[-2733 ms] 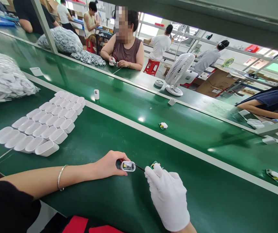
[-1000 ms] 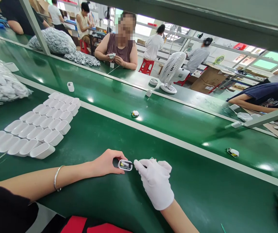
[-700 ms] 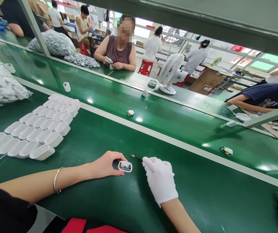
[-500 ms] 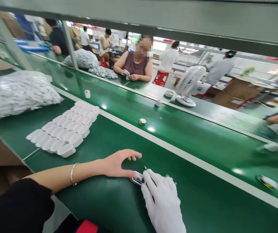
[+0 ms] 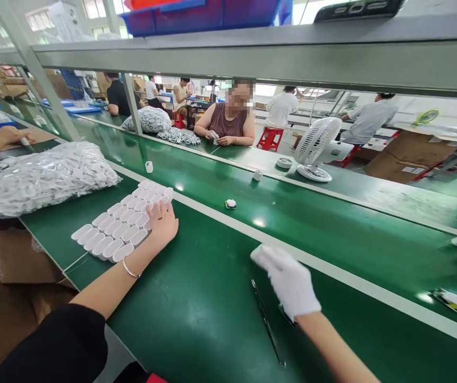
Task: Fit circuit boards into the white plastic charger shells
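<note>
My bare left hand (image 5: pixel 163 225) reaches to the right edge of a block of white oval plastic shells (image 5: pixel 112 227), fingers stretched out and touching the shells there. My right hand (image 5: pixel 286 279), in a white glove, is over the green work surface near the white strip. Its fingers point left and are blurred, so what they hold, if anything, is hidden. Metal tweezers (image 5: pixel 268 324) lie on the surface just left of and below it. A small dark part (image 5: pixel 287 315) shows partly from under the gloved hand.
A small white-and-yellow assembly (image 5: pixel 230 204) and another one (image 5: pixel 451 300) lie on the green belt (image 5: pixel 332 223), with white cylinder-like parts farther back. A clear bag of white parts (image 5: pixel 55 173) stands left. A fan (image 5: pixel 316 149) and a co-worker (image 5: pixel 228 121) are across the belt.
My left hand has left the small oval part and moved left to the shells. My right hand has shifted up and right, the tweezers now lying uncovered. The view has tilted up.
</note>
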